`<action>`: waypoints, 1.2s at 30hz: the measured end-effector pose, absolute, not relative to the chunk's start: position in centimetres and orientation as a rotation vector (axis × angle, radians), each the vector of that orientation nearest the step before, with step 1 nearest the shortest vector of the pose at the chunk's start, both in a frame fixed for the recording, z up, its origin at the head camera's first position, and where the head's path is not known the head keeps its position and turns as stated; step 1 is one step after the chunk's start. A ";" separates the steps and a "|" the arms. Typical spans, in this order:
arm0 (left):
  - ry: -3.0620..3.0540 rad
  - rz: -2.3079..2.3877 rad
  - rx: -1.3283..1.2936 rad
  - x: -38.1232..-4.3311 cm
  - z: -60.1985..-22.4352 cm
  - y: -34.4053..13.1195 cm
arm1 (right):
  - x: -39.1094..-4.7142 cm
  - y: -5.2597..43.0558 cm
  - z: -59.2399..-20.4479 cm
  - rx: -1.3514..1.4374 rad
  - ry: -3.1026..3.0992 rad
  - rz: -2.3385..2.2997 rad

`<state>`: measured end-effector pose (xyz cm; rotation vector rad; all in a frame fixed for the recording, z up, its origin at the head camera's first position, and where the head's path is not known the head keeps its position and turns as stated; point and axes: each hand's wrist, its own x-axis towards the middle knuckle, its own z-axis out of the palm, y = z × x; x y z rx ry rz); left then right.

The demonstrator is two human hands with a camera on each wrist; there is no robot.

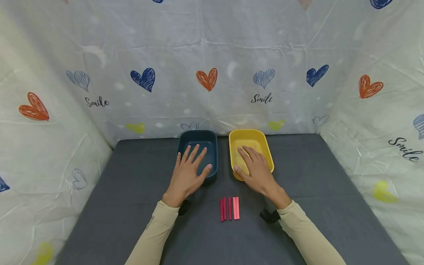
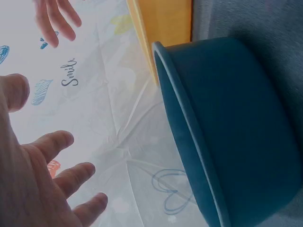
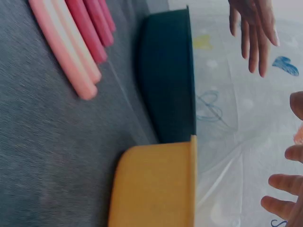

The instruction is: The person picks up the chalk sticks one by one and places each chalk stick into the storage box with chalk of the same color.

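Observation:
My left hand (image 1: 186,176) hovers with spread fingers over the near part of a dark teal bin (image 1: 198,137). Over a yellow bin (image 1: 244,137) just to its right, my right hand (image 1: 259,176) is held out flat, its fingers also apart. Neither palm holds anything. Both wrist views show the fingers above the bins' rims. Closer to me, between the forearms, several slim round sticks lie side by side on the table: dark red ones (image 1: 225,209) at the left, lighter pink ones (image 1: 236,208) at the right.
A dark grey cloth (image 1: 145,173) covers the table. Behind and at both sides hangs a white curtain (image 1: 232,106) printed with hearts and "Smile"; the bins stand at the table's back edge, close to it. Black wrist straps (image 1: 269,216) show below the cuffs.

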<state>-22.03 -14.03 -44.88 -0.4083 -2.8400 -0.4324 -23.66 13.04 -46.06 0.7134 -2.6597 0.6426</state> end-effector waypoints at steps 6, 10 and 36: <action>-2.810 -0.424 -0.438 -21.6 -45.2 -14.7 | -22.7 13.3 -46.7 0.763 -2.582 0.696; -2.799 -0.404 -0.460 -21.3 -45.9 -15.1 | -21.8 13.6 -47.0 0.784 -2.564 0.706; -2.873 -0.277 -0.494 -20.0 -48.9 -18.3 | -17.1 14.2 -49.9 0.829 -2.709 0.770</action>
